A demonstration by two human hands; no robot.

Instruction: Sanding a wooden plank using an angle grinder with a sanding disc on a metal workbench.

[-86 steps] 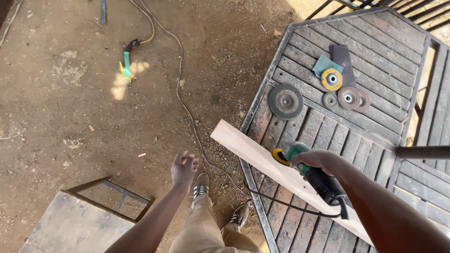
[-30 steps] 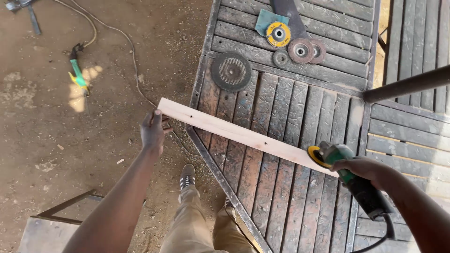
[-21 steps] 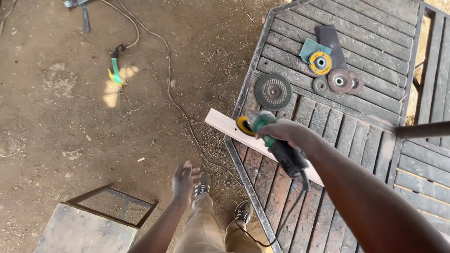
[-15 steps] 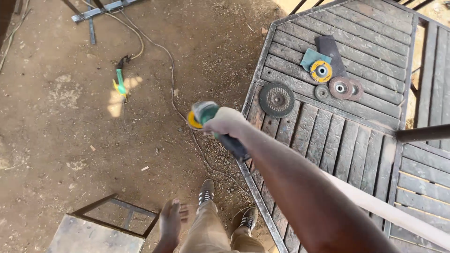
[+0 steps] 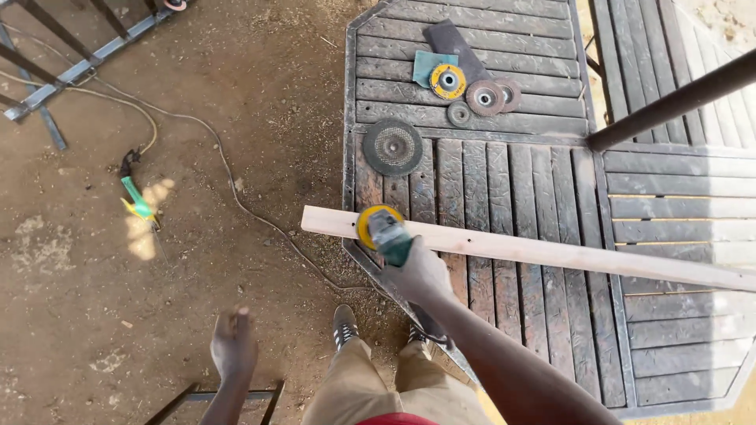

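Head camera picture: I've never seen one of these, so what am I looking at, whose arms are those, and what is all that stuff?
The camera sits on a person's head and looks down, so you see their own arms and legs. Their right hand grips a green angle grinder with a yellow disc, set on a long pale wooden plank. The plank lies across a dark slatted metal panel. The left hand hangs free over the dirt ground, holding nothing. Spare grinding discs lie further up the panel. A cable snakes over the dirt.
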